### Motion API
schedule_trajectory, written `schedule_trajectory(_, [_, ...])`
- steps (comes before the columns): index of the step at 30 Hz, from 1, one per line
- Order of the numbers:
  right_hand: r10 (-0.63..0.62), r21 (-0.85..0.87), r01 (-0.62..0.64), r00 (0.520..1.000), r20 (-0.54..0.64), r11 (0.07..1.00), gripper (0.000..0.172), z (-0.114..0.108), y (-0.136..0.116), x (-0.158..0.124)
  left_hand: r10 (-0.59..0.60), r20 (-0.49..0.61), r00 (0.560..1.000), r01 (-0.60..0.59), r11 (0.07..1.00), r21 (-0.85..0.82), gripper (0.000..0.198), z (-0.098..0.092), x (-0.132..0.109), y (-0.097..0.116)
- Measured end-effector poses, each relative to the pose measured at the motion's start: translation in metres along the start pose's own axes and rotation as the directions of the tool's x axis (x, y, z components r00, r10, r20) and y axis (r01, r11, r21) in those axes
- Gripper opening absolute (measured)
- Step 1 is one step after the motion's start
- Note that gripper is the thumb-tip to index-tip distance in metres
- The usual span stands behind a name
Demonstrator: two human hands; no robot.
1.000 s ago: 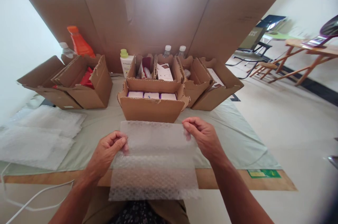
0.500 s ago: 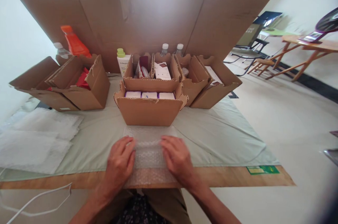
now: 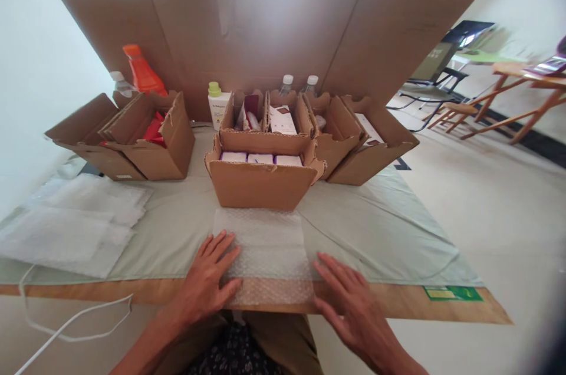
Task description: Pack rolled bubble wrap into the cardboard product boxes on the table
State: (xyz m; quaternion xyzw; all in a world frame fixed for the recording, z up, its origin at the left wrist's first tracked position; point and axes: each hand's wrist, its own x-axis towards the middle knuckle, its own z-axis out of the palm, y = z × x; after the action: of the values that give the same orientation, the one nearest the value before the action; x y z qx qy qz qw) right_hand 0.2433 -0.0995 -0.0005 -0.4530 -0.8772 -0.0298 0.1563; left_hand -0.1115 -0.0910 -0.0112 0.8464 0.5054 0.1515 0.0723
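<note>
A clear bubble wrap sheet (image 3: 264,245) lies flat on the pale green cloth at the table's near edge. My left hand (image 3: 209,278) rests flat on the sheet's lower left corner, fingers spread. My right hand (image 3: 349,301) lies flat at the sheet's lower right edge, fingers apart, mostly on the wood and cloth beside it. Just beyond the sheet stands an open cardboard box (image 3: 260,183) with white and purple cartons (image 3: 260,158) lined up inside.
More open cardboard boxes (image 3: 145,145) (image 3: 367,145) stand left and right, with an orange bottle (image 3: 142,73), a white bottle (image 3: 216,105) and clear bottles behind. A tall cardboard screen (image 3: 265,33) backs the table. A stack of bubble wrap sheets (image 3: 75,227) lies at the left.
The bubble wrap sheet was held up by both hands, then laid flat on the table. My hands slid apart across it to its lower corners.
</note>
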Motion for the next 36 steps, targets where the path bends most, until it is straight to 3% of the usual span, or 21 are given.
schedule_trajectory(5, [-0.148, 0.129, 0.138, 0.986, 0.071, 0.982, 0.039, -0.003, -0.031, 0.005, 0.084, 0.114, 0.990, -0.076, 0.994, -0.078, 0.074, -0.007, -0.020, 0.010])
schedule_trajectory(10, [-0.174, 0.198, 0.177, 0.984, -0.032, 0.964, 0.022, 0.006, -0.029, 0.006, 0.088, 0.111, 0.990, -0.084, 0.996, -0.042, 0.080, -0.002, -0.034, 0.014])
schedule_trajectory(16, [-0.106, 0.354, 0.161, 0.980, -0.170, 0.921, 0.022, -0.002, -0.039, 0.009, 0.110, -0.015, 0.994, -0.111, 0.993, -0.038, 0.066, -0.001, -0.040, 0.007])
schedule_trajectory(21, [0.034, 0.547, 0.055, 0.988, -0.152, 0.835, 0.019, -0.037, -0.045, 0.017, 0.066, -0.287, 0.956, -0.143, 0.956, -0.255, 0.033, -0.017, -0.036, 0.009])
schedule_trajectory(23, [0.121, 0.558, -0.026, 0.983, -0.135, 0.829, 0.017, -0.049, -0.042, 0.020, -0.033, -0.311, 0.950, -0.092, 0.920, -0.380, 0.024, -0.026, -0.030, 0.013])
schedule_trajectory(26, [0.251, 0.517, -0.154, 0.960, -0.124, 0.842, 0.014, -0.049, -0.030, 0.029, -0.222, -0.220, 0.950, 0.092, 0.872, -0.482, 0.011, -0.034, -0.017, 0.017])
schedule_trajectory(29, [0.299, 0.446, -0.206, 0.942, -0.150, 0.871, 0.017, -0.026, -0.016, 0.040, -0.343, -0.072, 0.936, 0.275, 0.846, -0.456, 0.017, -0.027, -0.002, 0.015])
schedule_trajectory(31, [0.260, 0.369, -0.189, 0.954, -0.152, 0.910, 0.023, -0.006, -0.007, 0.044, -0.374, -0.015, 0.927, 0.335, 0.847, -0.414, 0.020, -0.017, 0.005, 0.012])
schedule_trajectory(33, [0.213, 0.262, -0.170, 0.966, -0.147, 0.950, 0.026, 0.010, 0.001, 0.042, -0.394, -0.017, 0.919, 0.358, 0.851, -0.385, 0.018, -0.008, 0.008, 0.008])
schedule_trajectory(36, [0.222, 0.115, -0.202, 0.952, -0.211, 0.973, 0.027, 0.014, 0.004, 0.032, -0.401, -0.144, 0.905, 0.345, 0.888, -0.303, 0.035, -0.001, 0.002, 0.008])
